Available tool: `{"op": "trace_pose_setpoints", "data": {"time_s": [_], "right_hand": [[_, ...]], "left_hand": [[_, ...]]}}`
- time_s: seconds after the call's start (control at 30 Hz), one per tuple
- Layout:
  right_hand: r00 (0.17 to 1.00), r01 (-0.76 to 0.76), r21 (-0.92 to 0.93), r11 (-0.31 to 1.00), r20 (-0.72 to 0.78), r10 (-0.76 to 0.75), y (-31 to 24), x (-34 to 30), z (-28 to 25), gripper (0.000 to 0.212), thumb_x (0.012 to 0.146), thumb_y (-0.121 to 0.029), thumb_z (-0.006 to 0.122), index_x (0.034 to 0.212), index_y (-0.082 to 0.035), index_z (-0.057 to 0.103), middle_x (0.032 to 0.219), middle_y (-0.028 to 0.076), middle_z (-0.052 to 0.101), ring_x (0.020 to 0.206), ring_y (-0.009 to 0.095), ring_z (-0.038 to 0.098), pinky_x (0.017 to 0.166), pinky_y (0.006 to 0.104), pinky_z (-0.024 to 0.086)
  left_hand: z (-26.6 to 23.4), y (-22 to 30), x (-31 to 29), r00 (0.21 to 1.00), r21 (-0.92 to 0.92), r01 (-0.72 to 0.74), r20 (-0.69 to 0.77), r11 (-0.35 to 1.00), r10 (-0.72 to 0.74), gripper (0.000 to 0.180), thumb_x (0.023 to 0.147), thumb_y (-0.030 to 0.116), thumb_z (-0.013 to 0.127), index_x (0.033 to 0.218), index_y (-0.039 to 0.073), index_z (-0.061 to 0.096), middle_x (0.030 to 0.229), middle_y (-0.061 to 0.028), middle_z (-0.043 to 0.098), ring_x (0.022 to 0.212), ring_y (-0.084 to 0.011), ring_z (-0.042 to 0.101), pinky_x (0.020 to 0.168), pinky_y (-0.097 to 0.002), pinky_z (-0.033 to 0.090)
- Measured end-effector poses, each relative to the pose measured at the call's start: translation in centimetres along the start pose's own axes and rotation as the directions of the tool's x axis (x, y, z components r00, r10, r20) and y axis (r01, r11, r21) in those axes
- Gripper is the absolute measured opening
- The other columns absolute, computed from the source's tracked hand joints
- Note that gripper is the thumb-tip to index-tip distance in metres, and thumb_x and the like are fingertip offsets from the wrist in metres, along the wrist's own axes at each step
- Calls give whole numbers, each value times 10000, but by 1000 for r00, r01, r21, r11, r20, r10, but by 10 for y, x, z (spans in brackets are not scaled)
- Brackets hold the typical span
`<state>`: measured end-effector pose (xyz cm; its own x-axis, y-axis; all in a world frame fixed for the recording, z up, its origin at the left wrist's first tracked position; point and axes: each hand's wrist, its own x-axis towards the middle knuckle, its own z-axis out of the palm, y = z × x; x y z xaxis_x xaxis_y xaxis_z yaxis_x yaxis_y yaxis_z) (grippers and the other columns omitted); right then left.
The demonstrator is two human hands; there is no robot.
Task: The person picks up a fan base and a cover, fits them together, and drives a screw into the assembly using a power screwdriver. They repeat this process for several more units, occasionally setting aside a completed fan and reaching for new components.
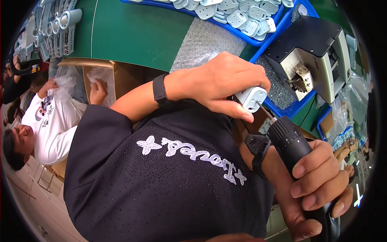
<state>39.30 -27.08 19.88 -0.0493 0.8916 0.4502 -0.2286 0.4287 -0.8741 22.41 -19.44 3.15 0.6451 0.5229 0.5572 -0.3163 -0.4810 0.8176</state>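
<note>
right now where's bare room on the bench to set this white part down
The green mat is bare between the standing grey parts and the bubble wrap. The blue tray is packed with white parts, and the machine fills the right.

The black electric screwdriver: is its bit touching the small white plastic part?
Yes, the black electric screwdriver in the right hand has its bit against the small white plastic part.
</note>
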Motion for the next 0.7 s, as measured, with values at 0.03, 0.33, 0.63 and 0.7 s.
{"op": "trace_pose_setpoints", "data": {"time_s": [0.03, 0.33, 0.63, 0.7], "right_hand": [[1000, 1, 2, 1000, 3, -1, 0, -1, -1, 416, 970, -340, 594, 1286, -121, 436, 825, 56, 501, 597, 192, 518, 547, 392, 504], [992, 107, -53, 993, -54, -110, 8, -13, 16, 417, 952, -310, 623, 1278, -117, 449, 825, 54, 510, 598, 186, 517, 553, 384, 512], [867, 102, -442, 891, -400, -297, 50, -9, -83, 280, 907, -341, 565, 1033, -90, 559, 726, 59, 555, 528, 176, 510, 547, 392, 463], [817, -20, -352, 936, -545, -188, 56, -6, -83, 253, 898, -301, 558, 1045, -95, 566, 722, 84, 560, 520, 179, 494, 543, 396, 452]], "left_hand": [[1, 0, 0, 1000, -9, -11, -12, 1000, 11, 528, 837, 497, 722, 1027, 19, 605, 889, -103, 650, 730, -287, 654, 605, -361, 516], [0, 0, -2, 1000, -20, 5, -8, 1000, -5, 526, 834, 495, 725, 1029, 21, 608, 898, -105, 656, 730, -286, 658, 605, -363, 518], [2, 2, 0, 1000, 27, 4, 3, 1000, -4, 555, 826, 514, 725, 1045, 17, 610, 919, -107, 659, 757, -285, 663, 621, -360, 521], [1, 3, -1, 1000, 21, 19, 5, 1000, -19, 561, 823, 516, 728, 1045, 15, 610, 923, -108, 660, 762, -287, 662, 625, -361, 521]]}}
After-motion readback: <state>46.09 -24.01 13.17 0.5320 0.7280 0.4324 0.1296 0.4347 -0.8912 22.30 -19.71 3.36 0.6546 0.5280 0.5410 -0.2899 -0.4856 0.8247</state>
